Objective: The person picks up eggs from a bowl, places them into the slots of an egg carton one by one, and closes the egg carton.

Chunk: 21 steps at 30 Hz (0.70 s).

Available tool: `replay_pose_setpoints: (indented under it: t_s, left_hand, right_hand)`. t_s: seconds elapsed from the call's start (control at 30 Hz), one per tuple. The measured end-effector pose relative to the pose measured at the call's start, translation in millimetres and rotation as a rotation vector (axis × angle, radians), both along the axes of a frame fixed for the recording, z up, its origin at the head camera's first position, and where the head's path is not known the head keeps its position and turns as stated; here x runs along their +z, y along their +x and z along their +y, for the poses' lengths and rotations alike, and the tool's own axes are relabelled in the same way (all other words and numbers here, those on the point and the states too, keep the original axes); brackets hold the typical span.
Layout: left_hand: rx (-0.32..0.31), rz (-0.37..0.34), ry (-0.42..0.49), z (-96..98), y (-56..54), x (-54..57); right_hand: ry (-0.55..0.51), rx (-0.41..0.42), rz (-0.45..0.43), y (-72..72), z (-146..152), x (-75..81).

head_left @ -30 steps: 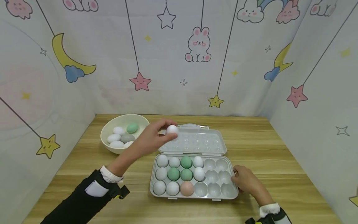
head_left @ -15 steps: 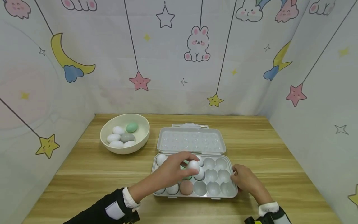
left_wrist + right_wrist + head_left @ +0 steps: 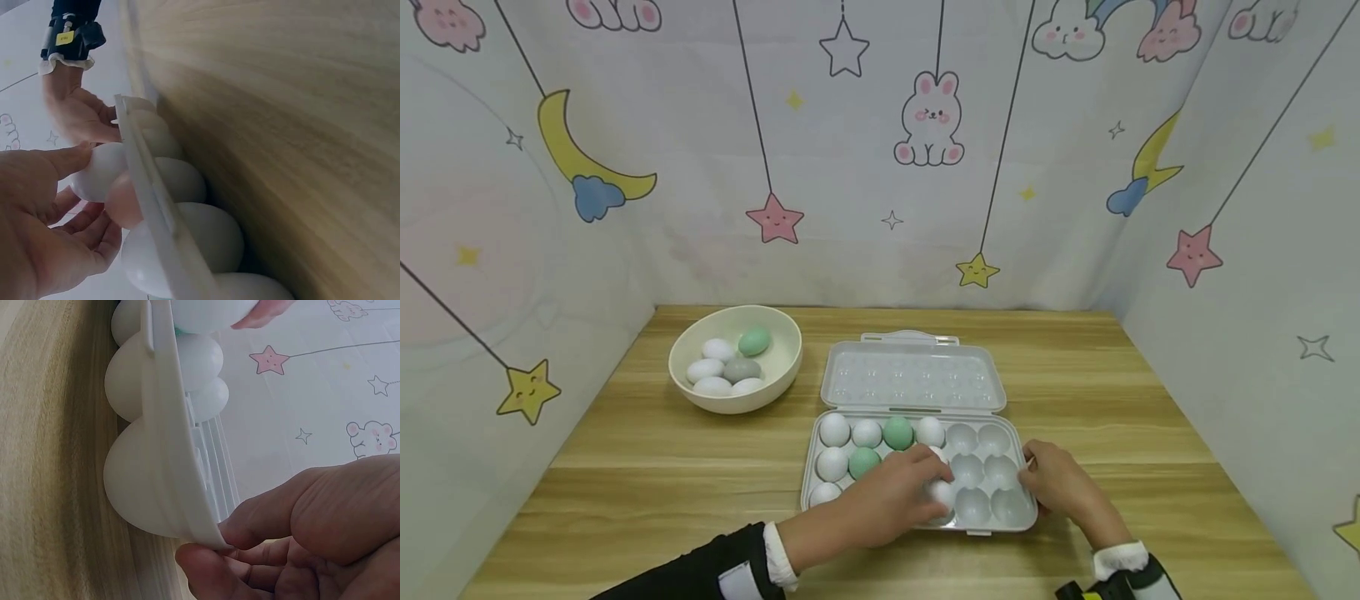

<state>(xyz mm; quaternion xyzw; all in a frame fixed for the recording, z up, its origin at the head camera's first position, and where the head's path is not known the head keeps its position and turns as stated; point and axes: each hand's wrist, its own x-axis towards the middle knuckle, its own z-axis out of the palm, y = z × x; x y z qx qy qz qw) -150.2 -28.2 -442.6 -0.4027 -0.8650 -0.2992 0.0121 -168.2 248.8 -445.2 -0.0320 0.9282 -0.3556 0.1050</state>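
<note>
One white egg point(image 3: 942, 493) lies between the left hand's point(image 3: 891, 496) thumb point(image 3: 67, 161) and fingers point(image 3: 103, 240).

The egg carton point(image 3: 972, 471) lies on the table point(image 3: 1150, 417), under the left hand point(image 3: 891, 496) and just left of the right hand point(image 3: 1060, 479), whose fingers pinch its end. An egg point(image 3: 942, 496) sits between the left hand's fingertips, over the row nearest the person; whether it rests in its hollow cannot be told. More eggs point(image 3: 834, 430) lie in the carton behind the left hand and to its left. Hollows point(image 3: 1000, 472) lie between the hands. Behind both, the lid point(image 3: 913, 375) lies folded back. The bowl point(image 3: 786, 354), with eggs inside, stands farther back, left of the left hand.
</note>
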Motion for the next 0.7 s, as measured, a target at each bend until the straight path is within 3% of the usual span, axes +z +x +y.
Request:
replay_pose_setpoints:
  t_s: [0.2, 0.3, 0.47, 0.7]
  left_hand:
    - [-0.002, 0.225, -0.112, 6.6, 3.4, -10.2]
    - [0.020, 0.293, -0.155, 8.9, 4.0, -13.5]
    - [0.047, 0.347, -0.186, 9.8, 5.4, -15.7]
    - [0.057, 0.367, -0.205, 10.1, 6.0, -13.8]
  right_hand:
    - [-0.023, 0.011, 0.024, 1.4, 0, -1.5]
    - [-0.027, 0.012, 0.026, 1.3, 0, -2.2]
    - [-0.030, 0.010, 0.016, 1.2, 0, -2.7]
    - [-0.025, 0.009, 0.020, 0.2, 1, -2.8]
